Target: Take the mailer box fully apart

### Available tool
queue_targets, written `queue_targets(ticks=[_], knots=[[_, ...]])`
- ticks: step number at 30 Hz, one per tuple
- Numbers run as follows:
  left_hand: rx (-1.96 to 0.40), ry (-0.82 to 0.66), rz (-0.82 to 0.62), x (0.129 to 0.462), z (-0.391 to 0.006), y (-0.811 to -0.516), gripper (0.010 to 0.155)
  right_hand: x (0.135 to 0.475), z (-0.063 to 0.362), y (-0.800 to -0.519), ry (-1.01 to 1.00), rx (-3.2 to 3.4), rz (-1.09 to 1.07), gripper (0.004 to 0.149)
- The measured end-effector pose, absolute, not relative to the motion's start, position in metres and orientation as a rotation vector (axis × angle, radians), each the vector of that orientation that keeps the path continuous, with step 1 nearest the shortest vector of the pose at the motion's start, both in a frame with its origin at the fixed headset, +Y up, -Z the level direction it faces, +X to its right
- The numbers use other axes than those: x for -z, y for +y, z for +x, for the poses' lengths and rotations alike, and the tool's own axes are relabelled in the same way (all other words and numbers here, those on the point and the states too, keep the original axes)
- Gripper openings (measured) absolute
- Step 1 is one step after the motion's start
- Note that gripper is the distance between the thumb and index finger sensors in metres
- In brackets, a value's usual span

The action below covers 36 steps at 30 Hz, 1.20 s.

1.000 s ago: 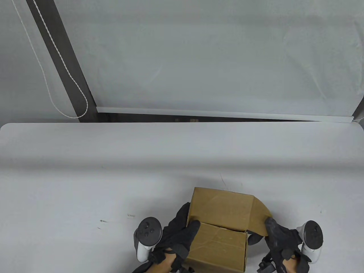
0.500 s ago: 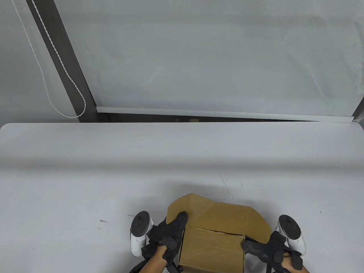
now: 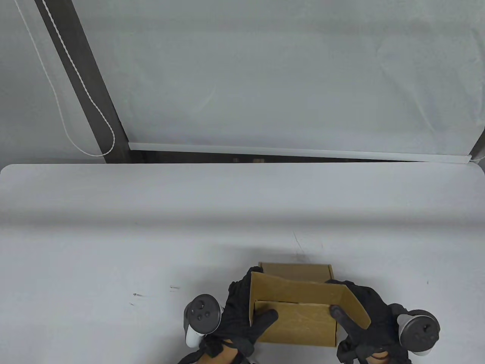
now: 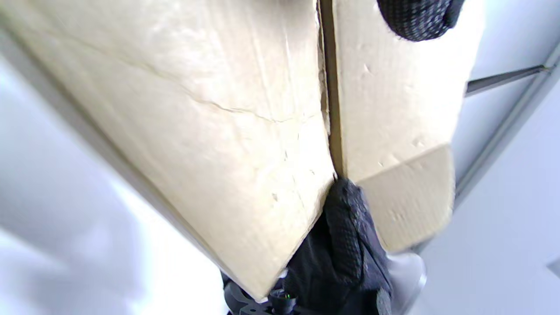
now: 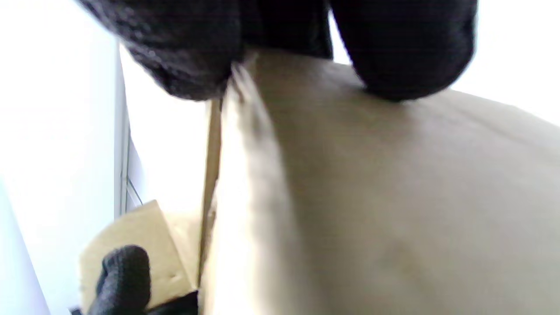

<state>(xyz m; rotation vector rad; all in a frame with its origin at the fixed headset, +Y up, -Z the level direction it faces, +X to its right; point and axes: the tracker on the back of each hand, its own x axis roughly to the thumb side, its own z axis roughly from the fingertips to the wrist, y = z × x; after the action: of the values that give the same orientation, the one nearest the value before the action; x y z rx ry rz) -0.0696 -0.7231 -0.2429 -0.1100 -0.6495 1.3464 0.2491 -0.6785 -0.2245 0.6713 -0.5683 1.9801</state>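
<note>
A brown cardboard mailer box (image 3: 299, 322) sits at the table's near edge, its lid flap (image 3: 295, 290) lifted and folded back over it. My left hand (image 3: 246, 314) grips the box's left side, thumb on the front panel and fingers behind the left side flap. My right hand (image 3: 360, 314) grips the right side, thumb on the front panel and fingers around the right lid ear. The left wrist view shows the box panels (image 4: 210, 131) close up with the right hand (image 4: 345, 245) beyond. The right wrist view shows my fingers (image 5: 402, 52) pressing cardboard (image 5: 372, 210).
The white table (image 3: 151, 235) stretches away beyond the box. A roller blind with a white cord (image 3: 94, 110) hangs behind the table's far edge. Small scuff marks (image 3: 136, 294) lie on the table left of my hands.
The box has been turned: a second ago its closed top faced up. Now the lid flap stands up and both hands have shifted to grip its sides with thumbs on the front.
</note>
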Motion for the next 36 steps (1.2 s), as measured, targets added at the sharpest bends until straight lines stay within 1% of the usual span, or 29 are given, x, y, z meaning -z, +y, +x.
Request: queue_targets(ticks=[1, 3, 5, 7, 10, 11, 13, 14, 15, 19, 24, 32, 36], knots=[[-1.361, -0.630, -0.112, 0.244, -0.071, -0.725, 0.090, 0.225, 0.248, -0.679, -0.541, -1.992, 0.683, 0.045], [-1.392, -0.583, -0.119, 0.247, -0.075, -0.730, 0.087, 0.233, 0.245, -0.686, -0.376, -2.002, 0.694, 0.045], [-1.397, -0.538, -0.141, 0.249, -0.076, -0.735, 0.085, 0.240, 0.246, -0.697, -0.117, -1.999, 0.644, 0.046], [-1.393, -0.519, -0.151, 0.251, -0.076, -0.737, 0.084, 0.242, 0.248, -0.708, 0.064, -1.888, 0.593, 0.047], [-1.367, -0.531, -0.194, 0.250, -0.073, -0.738, 0.088, 0.241, 0.255, -0.711, 0.003, -1.705, 0.459, 0.044], [-1.361, -0.532, -0.204, 0.249, -0.071, -0.738, 0.089, 0.241, 0.257, -0.709, -0.027, -1.699, 0.451, 0.044], [-1.257, -0.535, -0.256, 0.247, -0.066, -0.739, 0.092, 0.238, 0.263, -0.702, -0.146, -1.692, 0.440, 0.045], [-1.209, -0.562, -0.272, 0.247, -0.064, -0.740, 0.096, 0.235, 0.266, -0.697, -0.215, -1.671, 0.411, 0.044], [-1.198, -0.588, -0.275, 0.247, -0.059, -0.738, 0.095, 0.232, 0.268, -0.692, -0.265, -1.663, 0.411, 0.044], [-1.104, -0.612, -0.297, 0.246, -0.050, -0.737, 0.092, 0.225, 0.276, -0.682, -0.416, -1.671, 0.394, 0.043], [-1.080, -0.639, -0.304, 0.244, -0.048, -0.736, 0.091, 0.224, 0.281, -0.680, -0.450, -1.641, 0.393, 0.043], [-0.990, -0.687, -0.318, 0.241, -0.040, -0.738, 0.104, 0.220, 0.282, -0.679, -0.514, -1.649, 0.350, 0.044], [-0.915, -0.726, -0.399, 0.237, -0.037, -0.739, 0.112, 0.218, 0.284, -0.681, -0.522, -1.653, 0.296, 0.045]])
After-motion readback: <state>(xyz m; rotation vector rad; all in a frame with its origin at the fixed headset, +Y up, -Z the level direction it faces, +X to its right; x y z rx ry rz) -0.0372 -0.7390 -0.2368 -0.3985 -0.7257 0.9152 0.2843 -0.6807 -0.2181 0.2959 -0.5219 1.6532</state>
